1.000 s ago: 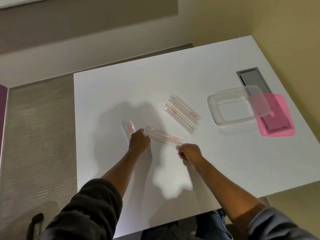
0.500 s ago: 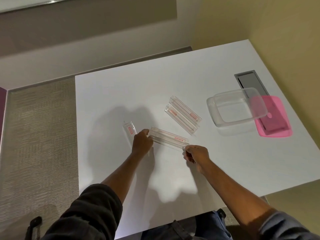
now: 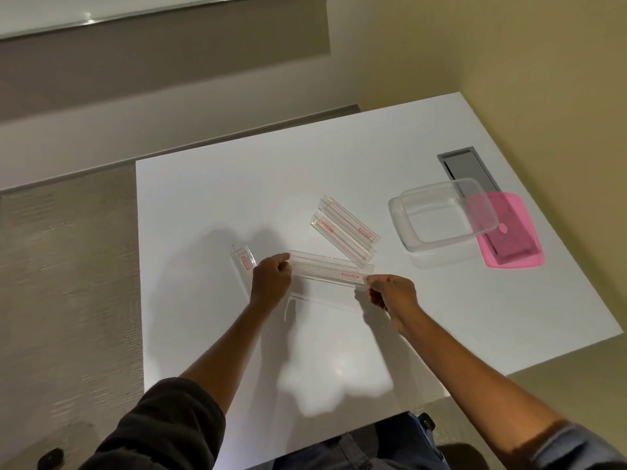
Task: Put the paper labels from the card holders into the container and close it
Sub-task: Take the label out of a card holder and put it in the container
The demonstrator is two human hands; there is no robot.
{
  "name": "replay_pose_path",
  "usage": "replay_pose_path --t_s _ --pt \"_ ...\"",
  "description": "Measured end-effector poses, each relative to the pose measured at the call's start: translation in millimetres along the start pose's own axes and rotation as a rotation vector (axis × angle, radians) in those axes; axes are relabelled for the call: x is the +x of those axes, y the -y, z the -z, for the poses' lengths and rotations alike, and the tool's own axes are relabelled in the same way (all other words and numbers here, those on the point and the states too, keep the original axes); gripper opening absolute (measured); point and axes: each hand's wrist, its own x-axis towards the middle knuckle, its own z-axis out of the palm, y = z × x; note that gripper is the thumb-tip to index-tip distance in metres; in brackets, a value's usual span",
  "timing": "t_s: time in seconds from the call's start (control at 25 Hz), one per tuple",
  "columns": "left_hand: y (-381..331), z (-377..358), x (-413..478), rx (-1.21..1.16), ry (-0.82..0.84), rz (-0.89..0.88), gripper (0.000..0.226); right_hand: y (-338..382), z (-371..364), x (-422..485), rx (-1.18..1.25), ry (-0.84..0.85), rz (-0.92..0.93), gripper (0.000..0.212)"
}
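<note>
**Two hands on one card holder**

Two hands grip a long clear acrylic card holder (image 3: pixel 330 273) by its ends, above the white tabletop (image 3: pixel 339 171). The left hand (image 3: pixel 271 280) has its fingers curled shut around the holder's left end; the right hand (image 3: pixel 393 294) pinches the right end between thumb and fingertips. A small red-printed paper label (image 3: pixel 350 275) shows inside the holder, towards the right end. Two similar holders (image 3: pixel 344 232) lie side by side just beyond, each with a red label. A shorter clear holder (image 3: pixel 245 262) stands just left of the left hand. The clear rectangular plastic container (image 3: pixel 441 220) sits open, well to the right, its edge overlapping the pink plastic lid (image 3: pixel 509 232).
</note>
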Motion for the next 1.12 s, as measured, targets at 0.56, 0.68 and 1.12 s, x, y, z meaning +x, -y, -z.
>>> replay_pose_path --t_s 0.56,0.68,1.12 --pt "-6.5 0.8 -7.7 -0.289 0.018 0.244 0.025 1.3 11.4 -29.7 -0.345 -0.103 0.374 0.031" --pt "-9.1 2.7 -8.7 -0.270 0.037 0.234 0.022 5.5 16.4 -32.5 -0.346 -0.129 0.411 0.033" --pt "-34.7 14.2 -16.7 -0.371 0.016 0.134 0.009 35.1 39.2 -23.0 -0.223 -0.121 0.449 0.020"
